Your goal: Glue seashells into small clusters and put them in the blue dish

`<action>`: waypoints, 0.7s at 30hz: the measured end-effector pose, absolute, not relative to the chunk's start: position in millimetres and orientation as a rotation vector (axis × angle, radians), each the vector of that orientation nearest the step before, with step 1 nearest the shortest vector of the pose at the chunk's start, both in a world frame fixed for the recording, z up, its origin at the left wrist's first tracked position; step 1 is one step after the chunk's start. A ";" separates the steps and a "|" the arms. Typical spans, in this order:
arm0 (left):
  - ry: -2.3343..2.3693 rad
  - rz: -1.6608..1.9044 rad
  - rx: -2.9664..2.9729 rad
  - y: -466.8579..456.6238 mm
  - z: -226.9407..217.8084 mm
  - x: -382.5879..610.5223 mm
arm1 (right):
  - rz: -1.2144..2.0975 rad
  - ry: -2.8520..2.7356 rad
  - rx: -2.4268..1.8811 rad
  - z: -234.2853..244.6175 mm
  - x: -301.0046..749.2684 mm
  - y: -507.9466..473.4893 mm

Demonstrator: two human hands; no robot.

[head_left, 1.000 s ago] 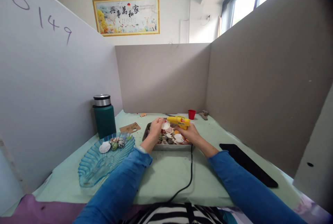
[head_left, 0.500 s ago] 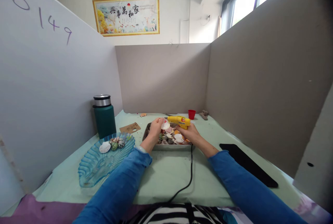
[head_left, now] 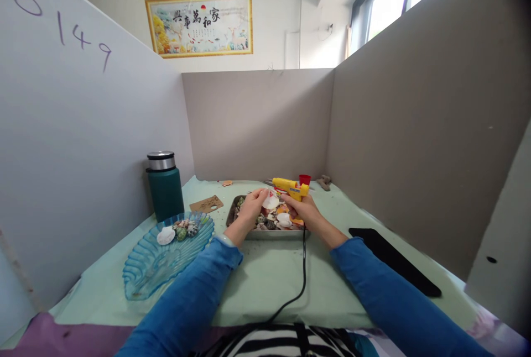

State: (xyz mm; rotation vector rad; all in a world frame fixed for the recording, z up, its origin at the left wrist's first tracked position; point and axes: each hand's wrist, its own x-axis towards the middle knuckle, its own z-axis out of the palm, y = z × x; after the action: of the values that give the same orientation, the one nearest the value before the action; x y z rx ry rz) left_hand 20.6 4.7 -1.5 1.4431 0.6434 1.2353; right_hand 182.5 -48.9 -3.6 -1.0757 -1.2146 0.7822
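Pinched in my left hand (head_left: pixel 251 208) is a white seashell (head_left: pixel 271 200) with a little red on its upper part. My right hand (head_left: pixel 306 209) is wrapped round the handle of a yellow hot glue gun (head_left: pixel 286 185), whose nozzle points left, just above the shell. I cannot tell whether the nozzle touches it. Both hands are over a metal tray (head_left: pixel 276 235) filled with mixed shells (head_left: pixel 284 220). From the glue gun a black cord (head_left: pixel 304 268) runs down to the table's front edge.
On the left, a blue shell-shaped glass dish (head_left: pixel 153 268) holds several shells, with a green bottle (head_left: pixel 165 194) behind it. A brown card (head_left: pixel 206 204) lies behind the tray's left side. A red cup (head_left: pixel 305 179) stands at the back; a black flat object (head_left: pixel 394 260) lies right.
The glue gun has lifted slightly and tilted, its nozzle shifting right and up from the shell's edge. The held shell has moved a little right and shows more of its face.
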 end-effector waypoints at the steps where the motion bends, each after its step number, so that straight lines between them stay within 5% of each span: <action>1: 0.649 1.227 1.434 2.7 -0.7 21.5 | 0.788 -1.216 -1.062 -4.0 182.3 -48.6; 21: 0.480 1.128 1.342 -4.5 -0.3 23.3 | 0.699 -1.119 -0.988 -4.2 178.8 -47.9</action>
State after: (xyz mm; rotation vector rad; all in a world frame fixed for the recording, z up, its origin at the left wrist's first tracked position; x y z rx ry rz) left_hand 23.3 -4.5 -0.3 1.3415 0.4801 1.1284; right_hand 178.8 -47.9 -4.2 -0.9881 -1.1190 0.6995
